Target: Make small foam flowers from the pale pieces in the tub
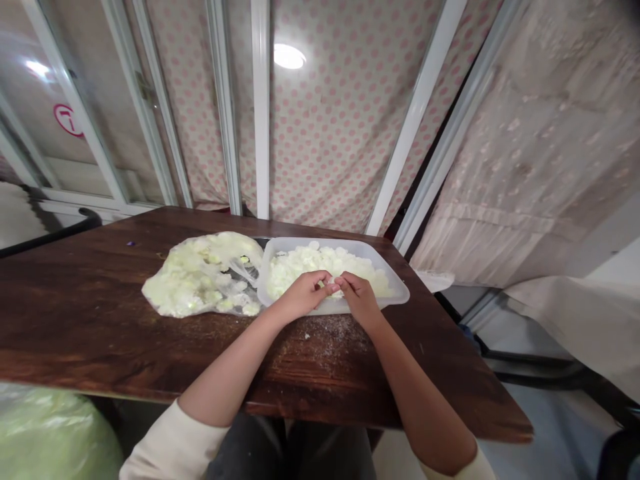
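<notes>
Pinching a small, whitish piece (333, 280)

Grasping it between fingers (328, 289) of left hand (307, 294) and right hand (358, 297), near the middle of the frame. Working over a cloudy white, rectangular plastic tub (400, 291) full of round, pale pieces (300, 263). Having a clear, lumpy plastic bag (190, 280) of yellow-green bits (251, 309) to the left, on a brown wooden desk (95, 313).

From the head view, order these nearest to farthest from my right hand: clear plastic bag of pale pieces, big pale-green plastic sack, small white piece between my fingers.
1. Small white piece, held by the right hand and left hand.
2. Clear plastic bag of pale pieces, left, on the brown wooden table.
3. Big pale-green plastic sack, lower left, past the table's edge.
</notes>
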The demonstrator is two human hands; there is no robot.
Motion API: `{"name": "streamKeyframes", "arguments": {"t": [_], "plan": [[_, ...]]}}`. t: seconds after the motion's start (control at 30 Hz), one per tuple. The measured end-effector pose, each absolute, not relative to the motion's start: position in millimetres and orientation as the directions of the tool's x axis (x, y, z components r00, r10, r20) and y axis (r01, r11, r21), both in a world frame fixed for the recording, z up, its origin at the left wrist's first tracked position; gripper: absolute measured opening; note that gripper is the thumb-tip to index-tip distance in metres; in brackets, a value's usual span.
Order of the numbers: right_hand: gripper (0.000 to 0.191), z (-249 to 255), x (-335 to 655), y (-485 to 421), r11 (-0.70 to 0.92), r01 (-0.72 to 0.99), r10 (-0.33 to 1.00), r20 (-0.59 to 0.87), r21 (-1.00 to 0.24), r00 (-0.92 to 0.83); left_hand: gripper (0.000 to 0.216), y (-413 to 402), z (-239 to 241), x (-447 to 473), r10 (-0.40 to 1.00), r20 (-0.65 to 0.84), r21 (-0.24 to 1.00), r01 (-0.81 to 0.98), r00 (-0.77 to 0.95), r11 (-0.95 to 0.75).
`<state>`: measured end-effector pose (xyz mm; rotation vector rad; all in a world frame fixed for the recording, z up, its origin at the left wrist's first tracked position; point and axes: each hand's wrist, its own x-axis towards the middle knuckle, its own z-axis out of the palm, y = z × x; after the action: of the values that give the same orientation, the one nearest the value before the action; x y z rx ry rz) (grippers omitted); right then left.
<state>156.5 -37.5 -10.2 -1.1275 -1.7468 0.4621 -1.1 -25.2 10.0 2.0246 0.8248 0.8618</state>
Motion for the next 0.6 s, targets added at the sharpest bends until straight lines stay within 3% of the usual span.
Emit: {"name": "streamKeyframes", "arguments": {"t": [0.17, 0.27, 0.37, 0.53, 0.6], "plan": [[0.032, -9.2, 157.0, -38.0, 0.502, 0.469, 0.856, 0.494, -0.727, -0.151, 0.031, -20.3, 7.2, -0.4, 0.814, 0.287, 0.875, 0.208, 0.505, -0.438], [0.028, -10.3, 158.6, -36.2, 0.506, 0.457, 0.858, 0.479, -0.731, -0.185, 0.029, -14.9, 6.0, -0.4, 0.88, 0.318, 0.895, 0.195, 0.352, -0.401], [0.033, -14.2, 160.0, -32.6, 0.469, 0.457, 0.869, 0.489, -0.756, -0.082, 0.031, -10.4, 4.3, -0.9, 0.921, 0.339, 0.904, 0.204, 0.19, -0.375], [0.037, -15.9, 159.1, -30.4, 0.409, 0.483, 0.87, 0.491, -0.774, 0.05, 0.023, -7.1, -1.5, -1.7, 0.933, 0.349, 0.86, 0.365, 0.087, -0.356], [0.038, -14.3, 157.9, -31.6, 0.402, 0.509, 0.868, 0.494, -0.761, 0.052, 0.034, -7.2, -3.9, -1.0, 0.909, 0.411, 0.811, 0.431, 0.061, -0.396]]}}
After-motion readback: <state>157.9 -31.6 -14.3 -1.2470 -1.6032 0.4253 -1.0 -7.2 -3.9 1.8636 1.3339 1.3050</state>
